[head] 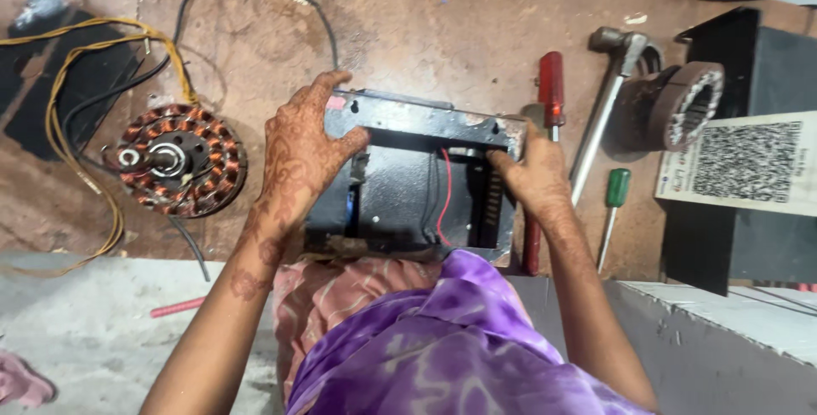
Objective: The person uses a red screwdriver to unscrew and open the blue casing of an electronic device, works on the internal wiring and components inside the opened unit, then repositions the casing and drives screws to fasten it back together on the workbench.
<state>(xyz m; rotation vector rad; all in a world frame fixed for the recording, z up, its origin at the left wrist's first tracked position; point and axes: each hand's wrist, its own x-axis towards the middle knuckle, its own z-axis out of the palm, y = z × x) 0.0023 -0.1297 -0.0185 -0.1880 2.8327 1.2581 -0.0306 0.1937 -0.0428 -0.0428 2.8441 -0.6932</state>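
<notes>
Firmly gripped black metal box (417,185) at both ends, left hand (298,155) and right hand (532,172) closed on it, probably to stop wobbling beside copper motor coil (181,160).

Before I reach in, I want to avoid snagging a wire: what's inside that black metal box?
Inside the black metal box a red wire and a dark wire run down the middle. The left hand and right hand grip its sides; purple cloth covers its near edge.
</notes>
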